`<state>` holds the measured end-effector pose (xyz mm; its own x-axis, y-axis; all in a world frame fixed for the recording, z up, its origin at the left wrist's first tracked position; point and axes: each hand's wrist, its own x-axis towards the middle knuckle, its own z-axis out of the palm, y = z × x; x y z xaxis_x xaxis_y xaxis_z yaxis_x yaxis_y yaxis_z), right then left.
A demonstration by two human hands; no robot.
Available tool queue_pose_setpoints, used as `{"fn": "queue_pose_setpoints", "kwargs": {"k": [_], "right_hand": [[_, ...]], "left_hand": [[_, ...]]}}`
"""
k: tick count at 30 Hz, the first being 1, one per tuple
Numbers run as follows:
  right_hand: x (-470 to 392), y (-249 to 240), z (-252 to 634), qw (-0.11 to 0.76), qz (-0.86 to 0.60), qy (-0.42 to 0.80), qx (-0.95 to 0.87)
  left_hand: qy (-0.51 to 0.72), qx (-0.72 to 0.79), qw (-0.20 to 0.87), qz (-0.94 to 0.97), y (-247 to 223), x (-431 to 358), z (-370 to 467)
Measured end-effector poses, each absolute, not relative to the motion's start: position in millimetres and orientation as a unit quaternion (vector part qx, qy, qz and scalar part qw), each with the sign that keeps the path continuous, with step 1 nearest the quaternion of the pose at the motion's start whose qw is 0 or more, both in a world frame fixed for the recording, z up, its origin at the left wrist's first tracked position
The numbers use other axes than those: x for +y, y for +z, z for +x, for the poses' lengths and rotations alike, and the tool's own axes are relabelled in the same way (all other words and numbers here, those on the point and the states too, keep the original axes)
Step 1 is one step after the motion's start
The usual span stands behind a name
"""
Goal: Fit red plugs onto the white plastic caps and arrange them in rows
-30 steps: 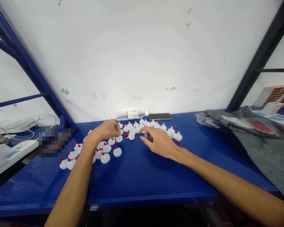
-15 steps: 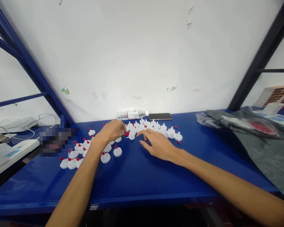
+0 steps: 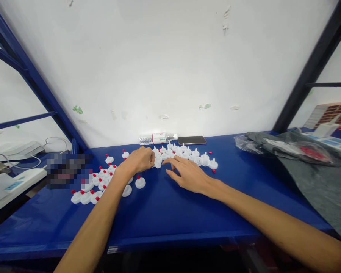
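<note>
Several white round caps with thin spouts (image 3: 205, 160) are clustered at the back middle of the blue table (image 3: 170, 212). More white caps, these with red tips (image 3: 140, 182), are spread over the left side. My left hand (image 3: 142, 159) is at the left edge of the cluster, its fingers curled together; what they hold, if anything, is hidden. My right hand (image 3: 187, 172) hovers at the front of the cluster with its fingers apart and nothing in them. Small red pieces (image 3: 214, 171) lie near the right end of the cluster.
A clear bottle (image 3: 158, 138) lies against the wall beside a dark phone (image 3: 191, 140). Grey plastic bags (image 3: 287, 146) cover the right side. White power strips (image 3: 19, 185) stand at the far left, next to a blurred-out dark item.
My left hand has shifted slightly right and down, now covering the small red pieces that showed beside it. My right hand has barely moved.
</note>
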<state>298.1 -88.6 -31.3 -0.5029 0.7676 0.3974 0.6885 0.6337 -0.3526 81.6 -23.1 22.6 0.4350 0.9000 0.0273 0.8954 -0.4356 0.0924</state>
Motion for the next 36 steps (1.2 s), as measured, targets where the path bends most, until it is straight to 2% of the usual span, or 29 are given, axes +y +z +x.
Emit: {"fn": "queue_pose_setpoints", "kwargs": {"k": [11, 16, 27, 36], "right_hand": [[-80.0, -41.2, 299.2, 0.250, -0.435, 0.084, -0.861], [-77.0, -40.8, 300.4, 0.251, -0.442, 0.092, -0.856], [-78.0, -24.2, 305.0, 0.347, -0.520, 0.103, -0.774], [-77.9, -21.8, 304.5, 0.427, -0.484, 0.241, -0.725]], "left_hand": [[0.064, 0.443, 0.197, 0.873, 22.0, -28.6, 90.9], [0.078, 0.429, 0.237, 0.868, 29.8, -27.8, 85.7], [0.157, 0.386, 0.272, 0.868, 41.7, -34.3, 87.4], [0.263, 0.376, 0.289, 0.840, 48.7, -45.7, 96.6]]}}
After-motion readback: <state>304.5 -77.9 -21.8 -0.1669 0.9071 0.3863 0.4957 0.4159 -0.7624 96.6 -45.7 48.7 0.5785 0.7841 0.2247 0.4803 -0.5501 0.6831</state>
